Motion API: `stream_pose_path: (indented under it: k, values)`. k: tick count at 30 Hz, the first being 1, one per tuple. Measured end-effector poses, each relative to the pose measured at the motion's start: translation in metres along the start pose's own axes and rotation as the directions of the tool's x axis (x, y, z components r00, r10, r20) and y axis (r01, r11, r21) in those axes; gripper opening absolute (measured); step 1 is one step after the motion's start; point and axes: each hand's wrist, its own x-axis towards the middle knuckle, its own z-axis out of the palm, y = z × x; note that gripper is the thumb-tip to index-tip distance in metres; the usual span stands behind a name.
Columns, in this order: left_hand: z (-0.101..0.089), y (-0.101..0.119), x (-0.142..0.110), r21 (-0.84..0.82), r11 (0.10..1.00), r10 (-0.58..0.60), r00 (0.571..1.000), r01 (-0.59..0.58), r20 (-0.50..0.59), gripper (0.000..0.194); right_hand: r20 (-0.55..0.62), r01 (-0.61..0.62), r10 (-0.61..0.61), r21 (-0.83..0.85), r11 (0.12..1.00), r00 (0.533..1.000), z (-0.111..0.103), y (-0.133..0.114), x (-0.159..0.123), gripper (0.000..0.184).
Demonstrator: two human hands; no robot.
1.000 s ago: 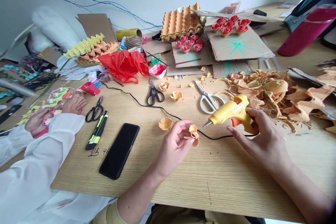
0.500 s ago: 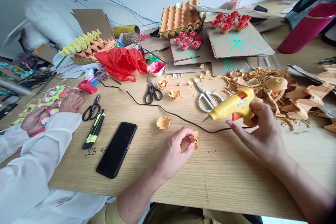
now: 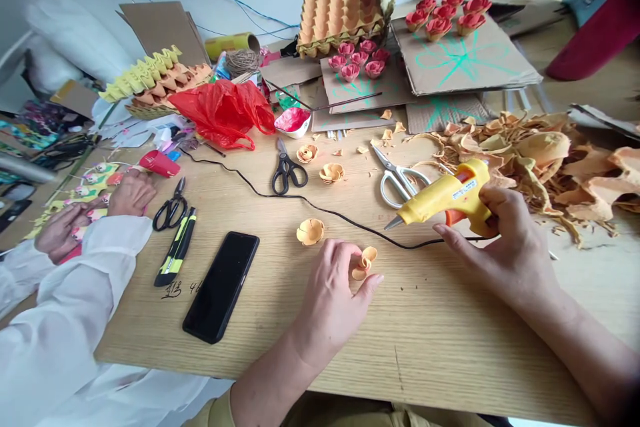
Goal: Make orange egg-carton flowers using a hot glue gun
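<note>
My left hand point(image 3: 336, 293) has its curled fingers at a small tan flower piece point(image 3: 365, 263), cut like egg-carton pulp, its petals facing up. The thumb stands a little off from the petals; the far fingertips are hidden. In my right hand point(image 3: 515, 247) is a yellow hot glue gun point(image 3: 445, 200), gripped by the handle, its nozzle pointing left above the table. The thumb lies near the orange trigger. Beyond my left hand sits an open tan petal cup point(image 3: 310, 231). Two more tan flowers, one wider point(image 3: 331, 173) and one rolled tighter point(image 3: 307, 153), lie farther back.
Black scissors point(image 3: 289, 170), white-handled scissors point(image 3: 400, 180), a phone point(image 3: 221, 287) and a utility knife point(image 3: 175, 248) lie around. The glue gun's black cord point(image 3: 345, 219) crosses the table. Pulp scraps point(image 3: 530, 153) heap at right. A co-worker's hands point(image 3: 131, 192) work at left.
The flower piece has turned in my left fingers, showing its petals more openly, and the thumb has moved away from it. The glue gun has shifted slightly right with the view.
</note>
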Motion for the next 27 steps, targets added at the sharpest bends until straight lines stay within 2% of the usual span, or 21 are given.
stream_pose_path:
  k: [4, 7, 10, 15, 27]
  values:
    - [0.011, 0.001, 0.0, 0.12, 0.993, -0.009, 0.999, 0.015, -0.052, 0.02, 0.023, 0.037, -0.036, -0.026, 0.999, 0.999, -0.001, -0.001, -0.003, 0.052]
    - [0.012, -0.001, 0.001, 0.127, 0.992, 0.023, 0.997, -0.014, -0.069, 0.018, 0.029, 0.067, -0.066, -0.052, 0.996, 0.997, -0.002, -0.001, -0.005, 0.051]
    - [0.009, -0.002, 0.003, 0.071, 0.996, 0.054, 0.993, -0.047, -0.109, 0.018, 0.009, 0.119, -0.118, -0.08, 0.99, 0.993, -0.004, -0.001, -0.006, 0.051]
    - [0.007, 0.0, 0.007, -0.058, 0.997, 0.032, 0.981, -0.044, -0.19, 0.021, 0.025, 0.228, -0.227, -0.151, 0.962, 0.974, -0.001, -0.002, -0.011, 0.048]
    - [0.009, 0.004, 0.011, -0.208, 0.978, -0.065, 0.974, 0.019, -0.216, 0.023, 0.046, 0.359, -0.358, -0.222, 0.906, 0.933, 0.0, -0.013, -0.01, 0.042]
